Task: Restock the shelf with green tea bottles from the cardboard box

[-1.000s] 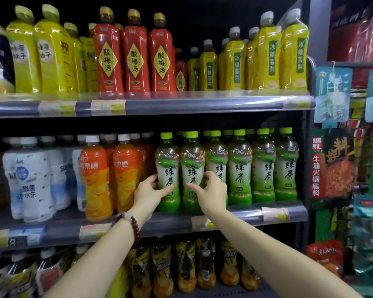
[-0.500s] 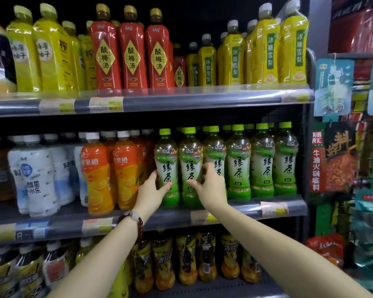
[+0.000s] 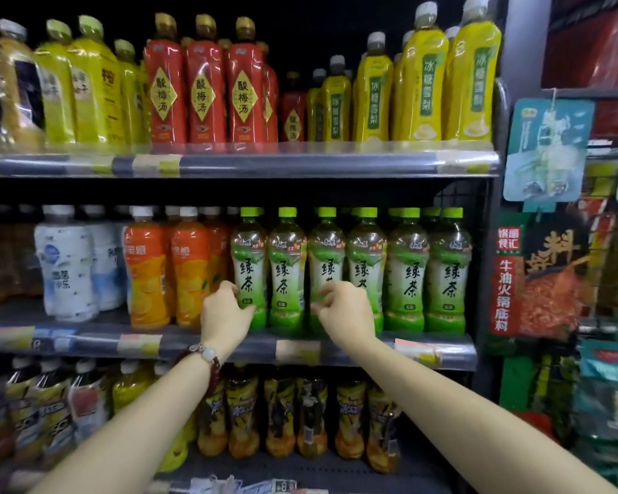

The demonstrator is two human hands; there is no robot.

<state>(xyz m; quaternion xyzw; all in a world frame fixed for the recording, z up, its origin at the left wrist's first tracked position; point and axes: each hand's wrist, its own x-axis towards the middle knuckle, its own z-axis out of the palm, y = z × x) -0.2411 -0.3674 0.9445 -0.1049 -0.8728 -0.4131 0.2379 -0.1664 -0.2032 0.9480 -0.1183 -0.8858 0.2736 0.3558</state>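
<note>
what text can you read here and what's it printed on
"绿茶": green tea bottles, middle shelf
"酸梅汤": red bottles, top shelf
"冰糖雪梨": yellow bottles, top shelf
"牛油火锅底料": hanging red packet, right rack
Too blurred to read: shelf price tags, white bottles, orange bottles, bottom-shelf bottles.

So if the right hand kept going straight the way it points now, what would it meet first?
Probably the third green tea bottle from the left in the front row: the right hand is curled just before its label. Whether the fingertips already touch it is unclear.
</note>
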